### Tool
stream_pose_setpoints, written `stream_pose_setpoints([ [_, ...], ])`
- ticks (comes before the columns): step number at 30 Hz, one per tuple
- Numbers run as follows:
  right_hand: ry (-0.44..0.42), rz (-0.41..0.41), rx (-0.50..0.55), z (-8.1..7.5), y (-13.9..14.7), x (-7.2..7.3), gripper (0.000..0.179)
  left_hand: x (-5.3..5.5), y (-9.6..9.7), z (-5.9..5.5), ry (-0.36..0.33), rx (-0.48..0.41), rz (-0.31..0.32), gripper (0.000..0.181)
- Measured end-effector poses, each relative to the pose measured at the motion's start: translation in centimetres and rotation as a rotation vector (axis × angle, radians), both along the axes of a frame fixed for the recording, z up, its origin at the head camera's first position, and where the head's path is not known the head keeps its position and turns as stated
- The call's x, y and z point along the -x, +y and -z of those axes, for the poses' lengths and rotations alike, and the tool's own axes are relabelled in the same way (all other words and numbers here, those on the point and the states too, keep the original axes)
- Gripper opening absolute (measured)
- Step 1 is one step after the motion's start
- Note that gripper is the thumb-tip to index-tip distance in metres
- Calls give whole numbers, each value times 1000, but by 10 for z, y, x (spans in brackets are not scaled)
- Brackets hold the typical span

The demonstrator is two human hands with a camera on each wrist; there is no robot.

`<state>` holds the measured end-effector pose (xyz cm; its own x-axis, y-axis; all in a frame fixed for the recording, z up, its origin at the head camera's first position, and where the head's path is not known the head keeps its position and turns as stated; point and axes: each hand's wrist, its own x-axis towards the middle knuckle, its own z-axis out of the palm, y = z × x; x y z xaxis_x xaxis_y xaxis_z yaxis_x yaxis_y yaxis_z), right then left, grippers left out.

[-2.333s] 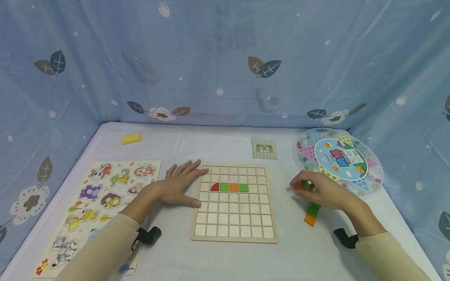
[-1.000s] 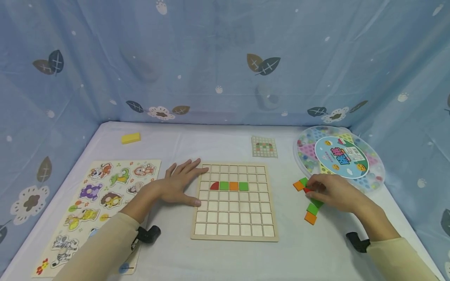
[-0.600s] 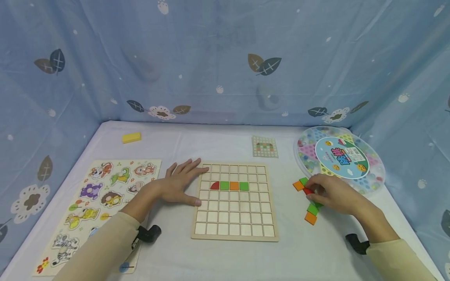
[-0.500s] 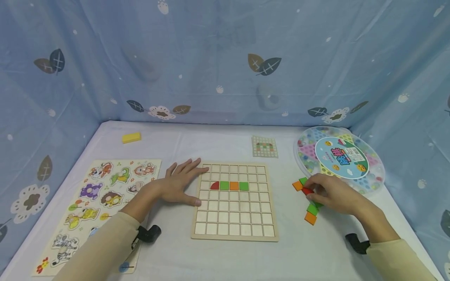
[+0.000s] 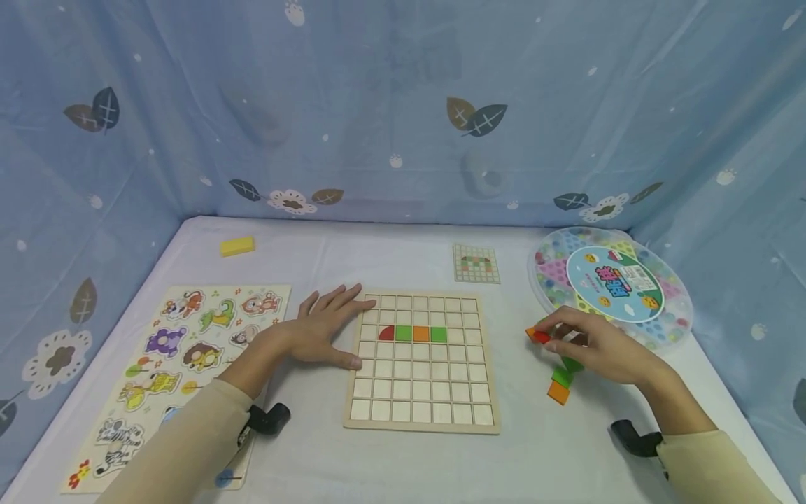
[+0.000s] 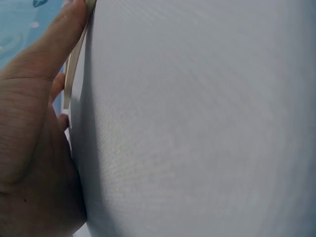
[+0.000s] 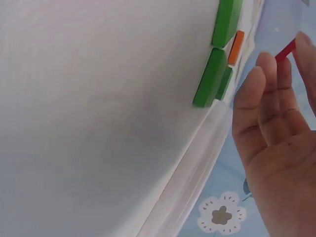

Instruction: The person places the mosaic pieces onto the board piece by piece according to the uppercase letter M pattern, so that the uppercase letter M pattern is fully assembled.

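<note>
In the head view, my left hand [image 5: 324,332] lies with fingers spread, fingertips and thumb at the left edge of a wooden grid board [image 5: 422,428]. One row of the grid bears a red rounded tile [image 5: 387,334], a green tile [image 5: 404,334], an orange tile [image 5: 421,334] and another green one. Right of the board, my right hand [image 5: 595,343] pinches a small red tile [image 5: 541,337] between thumb and fingers. The right wrist view shows this red tile [image 7: 285,51] edge-on. Loose green tiles [image 5: 562,378] and orange tiles [image 5: 557,393] lie around that hand, some partly hidden.
An animal puzzle board [image 5: 135,413] lies under the left forearm. At the back are a yellow block [image 5: 236,246] and a small printed grid card [image 5: 476,264]. A round, clear-rimmed game box [image 5: 613,283] sits behind the right hand.
Earlier, the right hand held an orange tile farther left, then reached into the loose pile. Now it has taken the red tile and shifted slightly left. The left hand stays put.
</note>
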<state>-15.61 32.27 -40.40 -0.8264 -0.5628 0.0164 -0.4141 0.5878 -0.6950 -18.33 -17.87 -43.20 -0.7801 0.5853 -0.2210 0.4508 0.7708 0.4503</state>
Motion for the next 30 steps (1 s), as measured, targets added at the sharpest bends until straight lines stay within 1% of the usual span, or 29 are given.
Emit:
stream_pose_setpoints([
  [9,-10,-66,107,3,-7,7,25,0,0,-1,2,-3,-4,104],
  [16,-86,-85,158,3,-21,12,24,0,0,-2,6,-7,0,104],
  [21,-121,-106,200,4,-32,15,24,0,2,-2,3,-5,4,105],
  [25,-120,-136,205,5,-40,16,24,0,1,-1,2,-3,10,106],
  [30,-90,-153,185,5,-50,20,24,-1,0,0,0,-6,5,106],
])
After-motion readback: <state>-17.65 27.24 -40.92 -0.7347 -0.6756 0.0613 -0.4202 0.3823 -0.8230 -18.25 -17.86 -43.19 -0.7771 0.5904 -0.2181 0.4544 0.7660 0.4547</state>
